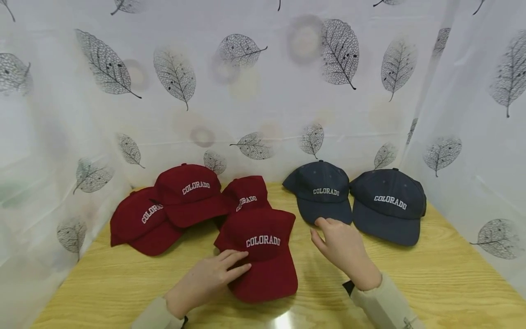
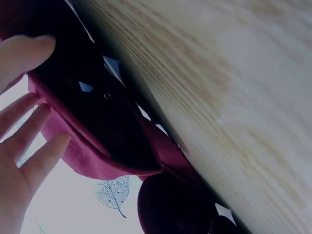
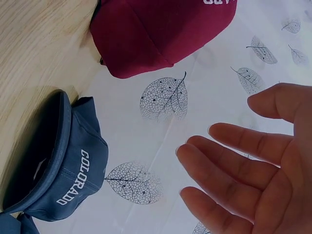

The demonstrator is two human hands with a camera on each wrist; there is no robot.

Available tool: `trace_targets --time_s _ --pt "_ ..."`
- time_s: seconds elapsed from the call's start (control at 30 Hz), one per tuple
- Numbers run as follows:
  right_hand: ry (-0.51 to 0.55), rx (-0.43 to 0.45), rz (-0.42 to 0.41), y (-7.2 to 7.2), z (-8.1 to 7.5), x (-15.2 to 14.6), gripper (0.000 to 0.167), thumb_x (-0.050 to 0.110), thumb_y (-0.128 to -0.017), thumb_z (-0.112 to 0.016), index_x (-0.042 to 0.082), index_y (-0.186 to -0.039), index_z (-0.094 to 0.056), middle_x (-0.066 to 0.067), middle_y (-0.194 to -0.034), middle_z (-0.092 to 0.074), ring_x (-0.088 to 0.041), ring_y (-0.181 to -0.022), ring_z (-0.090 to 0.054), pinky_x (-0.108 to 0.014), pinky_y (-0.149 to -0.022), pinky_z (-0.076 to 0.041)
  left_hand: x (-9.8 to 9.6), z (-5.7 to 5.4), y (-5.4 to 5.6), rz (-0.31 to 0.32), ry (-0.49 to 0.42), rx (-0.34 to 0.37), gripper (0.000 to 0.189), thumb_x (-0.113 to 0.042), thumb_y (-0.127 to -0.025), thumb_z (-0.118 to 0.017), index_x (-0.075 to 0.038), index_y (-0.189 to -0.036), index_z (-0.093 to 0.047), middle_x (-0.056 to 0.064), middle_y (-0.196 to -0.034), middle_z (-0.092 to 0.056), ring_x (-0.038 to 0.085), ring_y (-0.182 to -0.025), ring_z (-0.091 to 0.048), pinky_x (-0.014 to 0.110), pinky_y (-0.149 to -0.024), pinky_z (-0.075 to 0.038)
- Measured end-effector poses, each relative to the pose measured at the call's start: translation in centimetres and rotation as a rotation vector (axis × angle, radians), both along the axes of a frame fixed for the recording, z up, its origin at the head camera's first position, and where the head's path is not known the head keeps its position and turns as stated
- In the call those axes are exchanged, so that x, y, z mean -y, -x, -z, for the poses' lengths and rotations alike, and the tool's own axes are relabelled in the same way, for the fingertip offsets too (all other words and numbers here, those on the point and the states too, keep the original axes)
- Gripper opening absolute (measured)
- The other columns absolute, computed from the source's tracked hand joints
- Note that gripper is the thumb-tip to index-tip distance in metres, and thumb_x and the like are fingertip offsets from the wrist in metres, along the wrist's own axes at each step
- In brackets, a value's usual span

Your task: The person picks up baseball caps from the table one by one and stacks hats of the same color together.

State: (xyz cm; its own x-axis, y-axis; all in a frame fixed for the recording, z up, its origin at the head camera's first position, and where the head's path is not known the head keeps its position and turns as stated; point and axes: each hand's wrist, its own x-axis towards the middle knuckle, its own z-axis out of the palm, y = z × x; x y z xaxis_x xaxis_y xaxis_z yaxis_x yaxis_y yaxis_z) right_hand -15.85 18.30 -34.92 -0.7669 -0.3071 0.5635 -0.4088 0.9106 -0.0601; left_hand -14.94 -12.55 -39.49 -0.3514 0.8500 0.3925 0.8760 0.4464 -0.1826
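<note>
My left hand (image 1: 207,278) touches the left side of the nearest red cap (image 1: 267,274) with its fingers extended, where crown meets brim. In the left wrist view, the thumb and fingers of that hand lie beside the cap's edge and dark underside (image 2: 117,131). Whether the thumb presses on the cap cannot be told. In the head view my right hand (image 1: 343,246) overlaps the front of a navy cap's brim (image 1: 322,211). From the right wrist its fingers look spread and relaxed, holding nothing, apart from the navy cap (image 3: 80,165). The caps carry white COLORADO lettering.
Behind the nearest red cap sits another red cap (image 1: 246,189). Two more red caps, one upper (image 1: 186,187) and one lower (image 1: 144,228), overlap at the left. A second navy cap (image 1: 390,205) stands at the right. A leaf-print curtain (image 1: 263,105) surrounds the wooden table (image 1: 444,269).
</note>
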Motion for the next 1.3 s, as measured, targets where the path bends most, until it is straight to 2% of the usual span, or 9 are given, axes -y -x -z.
trace_targets --time_s 0.3,0.5,0.57,0.67,0.77,0.9,1.0,1.13,1.3 --pt "-0.007 0.026 0.006 0.0 -0.1 0.5 0.011 0.017 -0.075 -0.066 0.007 -0.077 -0.061 0.003 -0.058 -0.05 -0.006 -0.041 -0.036 -0.02 -0.036 -0.025 0.5 -0.1 -0.1 0.003 0.009 0.061 0.054 -0.015 -0.056 -0.082 -0.011 -0.106 -0.062 0.01 -0.118 -0.05 0.02 -0.1 -0.051 0.03 -0.073 -0.047" --pt "0.011 0.067 -0.002 0.1 -0.1 1.1 0.011 0.017 -0.076 -0.065 0.008 -0.08 -0.062 0.0 -0.063 -0.056 -0.007 -0.042 -0.039 -0.021 -0.036 -0.028 0.9 -0.6 0.9 0.022 -0.083 0.046 0.051 -0.018 -0.057 -0.082 -0.006 -0.102 -0.061 0.012 -0.11 -0.053 0.021 -0.095 -0.053 0.03 -0.075 -0.046" --pt "0.023 0.071 -0.013 0.2 -0.1 1.2 0.01 0.017 -0.076 -0.065 0.008 -0.08 -0.062 0.0 -0.065 -0.057 -0.009 -0.044 -0.042 -0.022 -0.037 -0.03 1.0 -1.0 1.4 0.006 -0.127 0.059 0.047 -0.017 -0.06 -0.081 -0.004 -0.101 -0.061 0.012 -0.107 -0.054 0.021 -0.093 -0.054 0.03 -0.076 -0.045" --pt "0.041 0.088 -0.021 0.5 -0.3 1.4 0.009 0.016 -0.076 -0.065 0.009 -0.079 -0.062 0.0 -0.067 -0.059 -0.011 -0.047 -0.047 -0.024 -0.04 -0.034 1.0 -1.7 2.1 -0.077 -0.205 0.102 0.04 -0.017 -0.065 -0.077 -0.004 -0.1 -0.062 0.01 -0.104 -0.055 0.02 -0.091 -0.055 0.031 -0.073 -0.047" --pt "0.08 0.137 -0.032 0.9 -0.6 1.6 0.007 0.017 -0.078 -0.063 0.01 -0.079 -0.062 0.001 -0.07 -0.06 -0.01 -0.051 -0.05 -0.026 -0.044 -0.038 0.8 -2.1 3.0 -0.214 -0.278 0.176 0.03 -0.016 -0.073 -0.072 -0.006 -0.1 -0.063 0.006 -0.103 -0.056 0.018 -0.093 -0.055 0.031 -0.072 -0.047" --pt "0.157 0.219 -0.075 1.8 -0.8 2.0 0.004 0.015 -0.08 -0.061 0.012 -0.078 -0.062 0.004 -0.069 -0.058 -0.008 -0.057 -0.052 -0.027 -0.05 -0.041 0.1 -2.3 4.3 -0.347 -0.376 0.335 0.018 -0.008 -0.08 -0.064 -0.005 -0.097 -0.063 0.006 -0.1 -0.057 0.019 -0.094 -0.055 0.034 -0.077 -0.045" --pt "0.217 0.287 -0.129 2.8 -0.5 2.2 0.005 0.014 -0.082 -0.06 0.011 -0.08 -0.063 0.005 -0.069 -0.057 -0.006 -0.058 -0.051 -0.026 -0.053 -0.042 -0.4 -2.1 5.4 -0.424 -0.441 0.458 0.014 -0.004 -0.083 -0.059 -0.002 -0.096 -0.062 0.008 -0.097 -0.057 0.022 -0.093 -0.055 0.036 -0.079 -0.043" --pt "0.28 0.369 -0.195 4.3 0.1 2.4 0.008 0.013 -0.085 -0.058 0.008 -0.085 -0.064 0.004 -0.073 -0.059 -0.006 -0.06 -0.051 -0.026 -0.056 -0.043 -0.8 -1.2 7.0 -0.518 -0.491 0.563 0.015 -0.005 -0.087 -0.053 0.001 -0.098 -0.062 0.013 -0.096 -0.058 0.025 -0.092 -0.055 0.038 -0.079 -0.043" --pt "0.334 0.483 -0.224 5.6 0.9 2.4 0.017 0.014 -0.088 -0.054 0.002 -0.099 -0.061 -0.008 -0.093 -0.061 -0.022 -0.083 -0.057 -0.037 -0.07 -0.045 -0.8 -0.3 8.1 -0.59 -0.526 0.712 0.021 -0.009 -0.092 -0.045 0.004 -0.102 -0.058 0.016 -0.1 -0.058 0.029 -0.093 -0.054 0.041 -0.078 -0.042"
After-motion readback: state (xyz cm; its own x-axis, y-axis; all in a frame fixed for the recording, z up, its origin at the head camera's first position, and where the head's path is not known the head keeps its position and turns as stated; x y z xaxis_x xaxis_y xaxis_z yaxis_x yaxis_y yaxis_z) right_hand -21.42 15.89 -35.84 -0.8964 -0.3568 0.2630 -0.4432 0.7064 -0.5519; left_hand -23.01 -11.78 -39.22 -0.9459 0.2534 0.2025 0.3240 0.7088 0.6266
